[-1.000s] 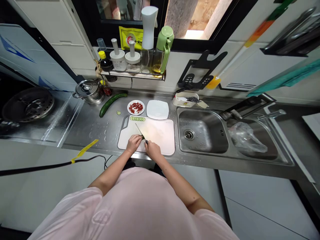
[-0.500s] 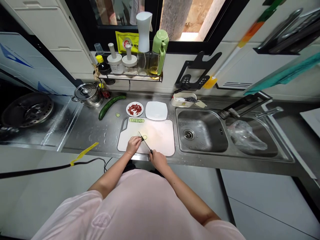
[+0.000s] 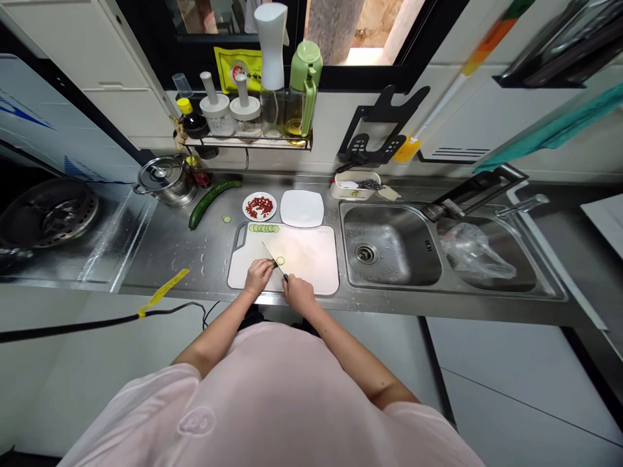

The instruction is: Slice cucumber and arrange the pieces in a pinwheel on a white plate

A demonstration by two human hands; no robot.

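Left hand pinches small dark-green cucumber piece on white rectangular cutting board. Right hand grips black-handled metal knife, blade against piece. Pale green round slice just beside blade. Row of overlapping pale green slices along board's far edge. White round plate of chopped red bits behind board.

A thin knife with a black handle slants in the right hand, its tip toward the upper left. The left hand holds a small dark green cucumber piece, mostly hidden. One round, pale slice is beside the blade, mid-frame. Farther up, a row of green slices lies flat on the white board
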